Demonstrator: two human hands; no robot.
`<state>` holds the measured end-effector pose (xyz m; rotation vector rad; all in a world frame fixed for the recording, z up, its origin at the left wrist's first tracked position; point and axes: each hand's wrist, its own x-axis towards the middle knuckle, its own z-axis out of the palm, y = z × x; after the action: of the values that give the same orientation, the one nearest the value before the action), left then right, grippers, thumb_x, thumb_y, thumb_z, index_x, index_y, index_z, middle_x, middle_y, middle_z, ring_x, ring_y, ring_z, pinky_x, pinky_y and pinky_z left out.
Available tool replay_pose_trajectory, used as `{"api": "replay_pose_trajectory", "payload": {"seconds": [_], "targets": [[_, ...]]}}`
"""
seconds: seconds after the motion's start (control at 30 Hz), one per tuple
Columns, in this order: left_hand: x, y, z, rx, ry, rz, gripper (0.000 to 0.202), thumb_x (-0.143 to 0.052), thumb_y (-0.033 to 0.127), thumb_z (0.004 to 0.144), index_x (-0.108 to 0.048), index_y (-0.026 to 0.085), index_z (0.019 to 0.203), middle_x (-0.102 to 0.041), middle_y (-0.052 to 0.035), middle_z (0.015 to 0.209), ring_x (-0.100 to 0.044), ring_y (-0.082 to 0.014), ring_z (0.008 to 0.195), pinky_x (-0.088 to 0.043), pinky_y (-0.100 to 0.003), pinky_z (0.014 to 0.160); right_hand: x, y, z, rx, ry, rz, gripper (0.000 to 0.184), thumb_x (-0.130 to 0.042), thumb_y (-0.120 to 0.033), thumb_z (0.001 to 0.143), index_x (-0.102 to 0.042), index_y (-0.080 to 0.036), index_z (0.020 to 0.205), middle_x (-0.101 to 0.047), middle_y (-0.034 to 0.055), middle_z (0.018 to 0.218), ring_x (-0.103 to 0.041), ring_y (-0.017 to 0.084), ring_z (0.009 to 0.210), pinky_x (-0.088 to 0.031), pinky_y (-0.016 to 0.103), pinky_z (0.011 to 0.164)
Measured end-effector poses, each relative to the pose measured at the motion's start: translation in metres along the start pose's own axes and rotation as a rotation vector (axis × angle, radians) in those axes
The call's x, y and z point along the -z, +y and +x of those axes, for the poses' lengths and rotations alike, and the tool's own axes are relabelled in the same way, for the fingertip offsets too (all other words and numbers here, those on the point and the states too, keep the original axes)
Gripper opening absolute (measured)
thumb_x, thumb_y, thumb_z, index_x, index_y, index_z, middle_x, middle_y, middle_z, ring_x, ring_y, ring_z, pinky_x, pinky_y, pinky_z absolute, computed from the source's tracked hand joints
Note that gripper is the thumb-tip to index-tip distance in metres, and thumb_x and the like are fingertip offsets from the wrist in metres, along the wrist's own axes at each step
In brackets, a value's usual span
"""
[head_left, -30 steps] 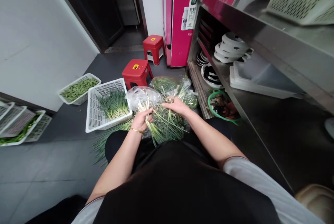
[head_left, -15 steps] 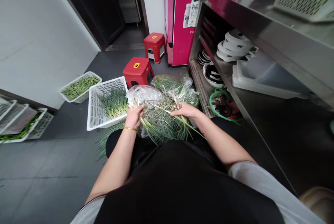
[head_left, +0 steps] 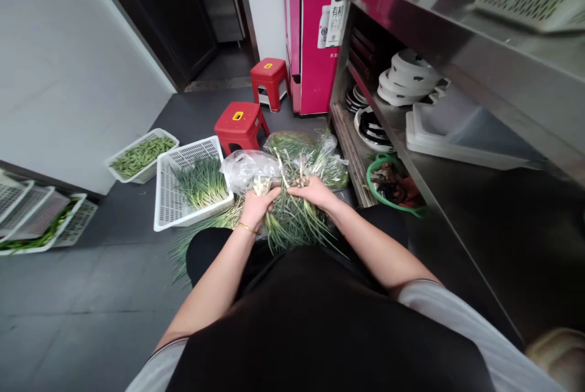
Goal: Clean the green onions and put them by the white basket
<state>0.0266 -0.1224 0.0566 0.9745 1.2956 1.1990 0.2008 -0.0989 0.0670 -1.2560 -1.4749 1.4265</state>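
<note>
My left hand [head_left: 258, 209] is closed around a bunch of spring onions, their white bulbs [head_left: 261, 186] pointing up and green leaves hanging below. My right hand [head_left: 316, 193] grips another bunch of spring onions [head_left: 320, 224], roots upward. The hands are close together, thumbs almost meeting over a loose heap of spring onion leaves. Behind them lie a clear plastic bag [head_left: 249, 167] and bagged greens [head_left: 290, 143]. To the left, a white plastic basket [head_left: 161, 200] holds neatly laid spring onions [head_left: 201, 181]. More spring onions [head_left: 192, 245] spread on the floor beside my left knee.
Two red stools [head_left: 240, 127] stand ahead, before a pink fridge [head_left: 317, 81]. A basket of green beans [head_left: 144, 155] sits against the left wall. Along my right runs a metal shelf [head_left: 450, 38] with stacked white dishes [head_left: 406, 78] and a green-rimmed basket [head_left: 381, 202] beneath.
My left hand has moved right with its bunch, toward my right hand. The right hand has shifted slightly left, and a long stalk between the hands now points upward.
</note>
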Motion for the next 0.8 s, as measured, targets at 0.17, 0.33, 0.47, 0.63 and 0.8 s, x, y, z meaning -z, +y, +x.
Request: {"api": "replay_pose_trajectory", "payload": {"seconds": [0.17,0.33,0.47,0.63,0.8], "targets": [[0.007,0.000,-0.002,0.017,-0.054,-0.012,0.032,-0.082,0.031,0.055,-0.056,0.013,0.062,-0.048,0.0047,0.047,-0.037,-0.0043,0.034,-0.028,-0.020,0.035,-0.022,0.000,0.002,0.104,-0.101,-0.300,0.020,-0.070,-0.033,0.064,-0.065,-0.014,0.064,-0.059,0.0010,0.059,-0.052,0.014,0.059,-0.039,0.026,0.057],[0.018,-0.004,-0.005,0.018,-0.174,-0.034,0.031,-0.081,0.032,0.057,-0.059,0.013,0.067,-0.049,0.0038,0.047,-0.035,-0.0043,0.036,-0.026,-0.020,0.036,-0.007,-0.010,0.004,0.073,-0.187,-0.182,0.017,-0.066,-0.030,0.063,-0.061,-0.014,0.061,-0.054,-0.0020,0.056,-0.047,0.011,0.054,-0.038,0.025,0.055],[0.023,-0.007,-0.004,0.007,-0.245,0.013,0.033,-0.081,0.030,0.057,-0.068,0.010,0.080,-0.057,-0.0008,0.056,-0.039,-0.0053,0.040,-0.027,-0.020,0.038,0.022,-0.025,0.004,-0.015,-0.130,0.169,0.019,-0.068,-0.030,0.058,-0.056,-0.015,0.059,-0.047,-0.0049,0.047,-0.038,0.007,0.042,-0.032,0.023,0.044],[0.033,-0.015,-0.001,0.103,-0.169,0.019,0.029,-0.081,0.027,0.055,-0.069,0.011,0.076,-0.059,-0.0028,0.054,-0.036,-0.0047,0.038,-0.024,-0.020,0.037,0.078,-0.043,0.001,0.061,0.006,0.382,0.021,-0.067,-0.035,0.063,-0.058,-0.016,0.068,-0.034,-0.0089,0.040,-0.026,0.006,0.036,-0.021,0.021,0.037],[0.029,-0.012,-0.002,0.219,-0.148,-0.183,0.033,-0.079,0.030,0.056,-0.068,0.011,0.079,-0.062,-0.0048,0.059,-0.034,-0.0028,0.037,-0.022,-0.019,0.037,0.054,-0.032,0.004,0.075,0.096,-0.080,0.031,-0.073,-0.025,0.059,-0.070,-0.013,0.088,-0.060,-0.0017,0.061,-0.050,0.010,0.053,-0.042,0.025,0.057]]}}
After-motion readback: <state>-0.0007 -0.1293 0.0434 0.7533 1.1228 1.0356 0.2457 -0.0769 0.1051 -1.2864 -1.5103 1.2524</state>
